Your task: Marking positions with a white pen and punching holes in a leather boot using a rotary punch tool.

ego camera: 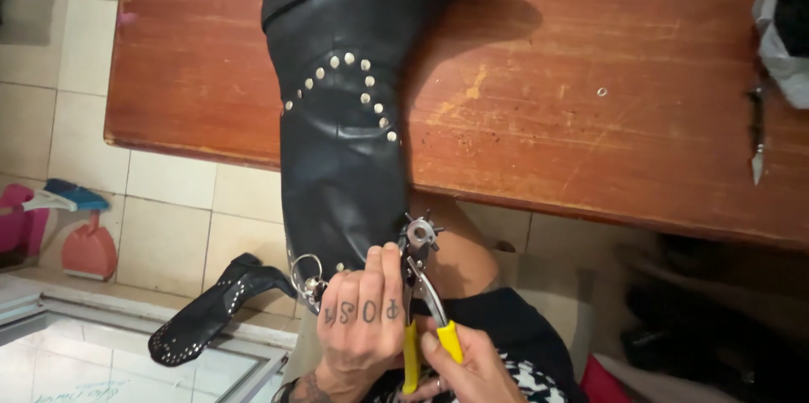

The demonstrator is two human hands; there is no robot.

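Left hand (361, 319) gripping black studded boot (341, 116); right hand (472, 365) squeezing yellow-handled punch pliers (419, 285)

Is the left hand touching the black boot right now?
Touching. The head view shows the left hand pressed flat on the shaft of the black boot, its fingers lying on the leather beside the punch pliers.

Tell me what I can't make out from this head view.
- Punch bite point: behind the boot edge and left hand.
- Boot toe: cut by the top edge.
- Right hand: cut by the bottom edge.
- Small ring on the table: too small to identify.
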